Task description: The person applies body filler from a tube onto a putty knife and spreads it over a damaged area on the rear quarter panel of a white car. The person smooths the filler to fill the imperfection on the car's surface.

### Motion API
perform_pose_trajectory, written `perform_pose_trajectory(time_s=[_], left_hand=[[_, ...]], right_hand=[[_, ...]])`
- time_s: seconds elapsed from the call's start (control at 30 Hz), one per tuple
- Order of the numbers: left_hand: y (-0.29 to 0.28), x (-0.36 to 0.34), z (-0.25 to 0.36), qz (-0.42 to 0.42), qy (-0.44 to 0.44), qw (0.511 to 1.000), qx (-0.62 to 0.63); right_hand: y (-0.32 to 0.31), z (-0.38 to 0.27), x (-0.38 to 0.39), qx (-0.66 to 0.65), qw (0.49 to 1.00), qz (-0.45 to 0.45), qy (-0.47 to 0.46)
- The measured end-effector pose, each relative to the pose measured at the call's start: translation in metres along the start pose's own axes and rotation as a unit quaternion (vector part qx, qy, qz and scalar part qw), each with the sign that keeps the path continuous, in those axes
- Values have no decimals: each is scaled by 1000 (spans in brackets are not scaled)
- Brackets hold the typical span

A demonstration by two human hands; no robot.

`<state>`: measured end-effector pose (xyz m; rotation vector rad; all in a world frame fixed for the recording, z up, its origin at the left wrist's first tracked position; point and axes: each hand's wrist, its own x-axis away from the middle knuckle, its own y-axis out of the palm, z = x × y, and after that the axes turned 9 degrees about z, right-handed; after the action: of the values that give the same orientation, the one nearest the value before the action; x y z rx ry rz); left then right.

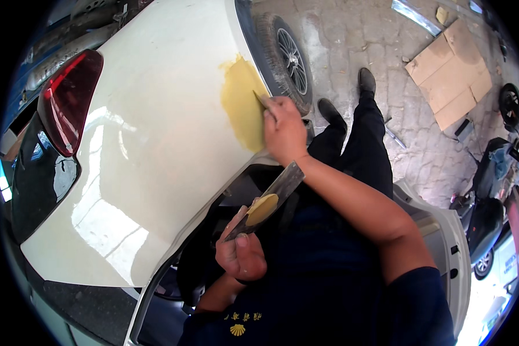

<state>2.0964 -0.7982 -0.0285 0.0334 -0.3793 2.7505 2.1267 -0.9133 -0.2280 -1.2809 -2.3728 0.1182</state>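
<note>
A patch of yellow body filler [242,109] covers part of the white car panel [161,86], beside the wheel arch. My right hand [286,131] is closed on a small putty knife [265,101], whose blade lies against the filler. Lower down, my left hand [241,254] grips a flat, narrow metal plate [285,183] by its lower end. On that plate sits a lump of yellow filler [263,209]. The plate is held tilted, close in front of my body and apart from the car.
A wheel [291,55] stands beyond the panel's edge. A red tail light [72,102] is at the left. An open car door [438,230] stands to my right. Flattened cardboard [452,72] lies on the paved floor, with a motorbike [490,196] farther right.
</note>
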Motion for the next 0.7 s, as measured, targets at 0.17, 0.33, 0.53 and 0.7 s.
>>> perform_pose_trajectory(time_s=[0.17,0.33,0.53,0.7], left_hand=[[1,2,1,-37,-4,999,15],[5,3,3,-47,-18,999,13],[8,4,2,-51,-3,998,29],[13,6,4,-55,-6,998,32]], right_hand=[[-19,-23,23,-26,994,-104,-3],[-11,-5,-13,5,999,-31,23],[-12,-25,22,5,994,-91,-67],[-24,6,-2,5,1000,4,20]])
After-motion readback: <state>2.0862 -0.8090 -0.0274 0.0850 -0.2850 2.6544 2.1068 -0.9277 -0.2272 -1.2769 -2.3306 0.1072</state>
